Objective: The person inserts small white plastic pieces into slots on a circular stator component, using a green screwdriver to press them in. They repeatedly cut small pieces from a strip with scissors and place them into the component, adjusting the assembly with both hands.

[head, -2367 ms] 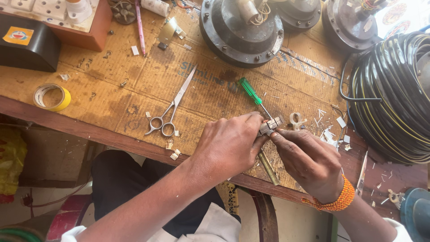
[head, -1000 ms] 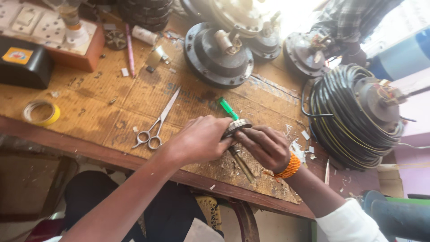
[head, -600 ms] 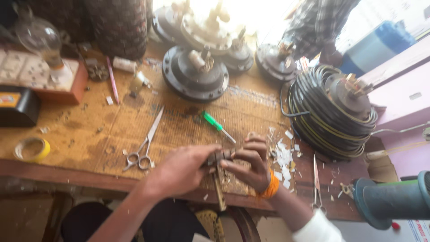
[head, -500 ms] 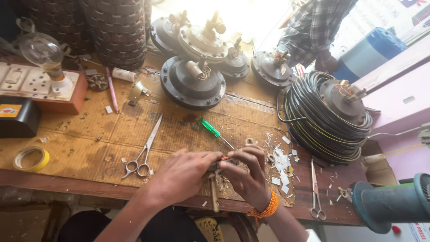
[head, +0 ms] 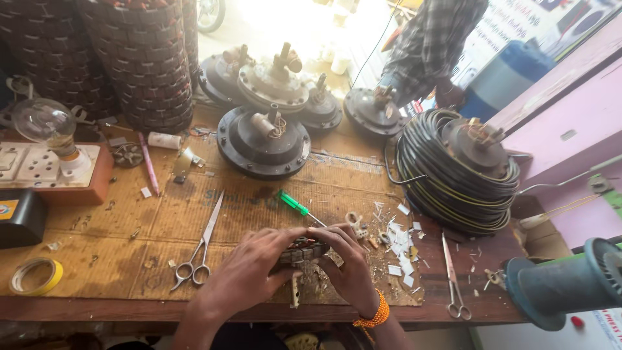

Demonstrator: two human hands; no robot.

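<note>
Both hands met near the front edge of the wooden tabletop (head: 97, 220), closed together around a small dark ring-shaped metal part (head: 303, 251) with ribbed segments along its rim. The left hand (head: 249, 272) cupped the part from the left with its fingers curled over the top, and the right hand (head: 350, 262), with a string of orange beads (head: 370, 317) at the wrist, gripped it from the right, fingertips of the two hands almost touching above it. The part was held just above the brown cardboard sheet that covered the middle of the tabletop. A green-handled screwdriver (head: 293, 203) lay on the cardboard just beyond the hands, its shaft pointing toward them. A pair of scissors (head: 199, 249) lay to the left of the left hand, blades pointing away from the person, and a second pair of scissors (head: 453, 279) lay well to the right. White paper scraps (head: 398, 249) were scattered beside the right hand. Farther back stood several dark round fan motors (head: 262, 139), and to the right a coil of black cable (head: 453, 175) sat with another motor in its middle. A roll of yellow tape (head: 34, 275) lay near the left front corner, and a glass bulb (head: 45, 123) stood on a switch board at far left. Another person in a checked shirt (head: 431, 45) stood at the far side.
</note>
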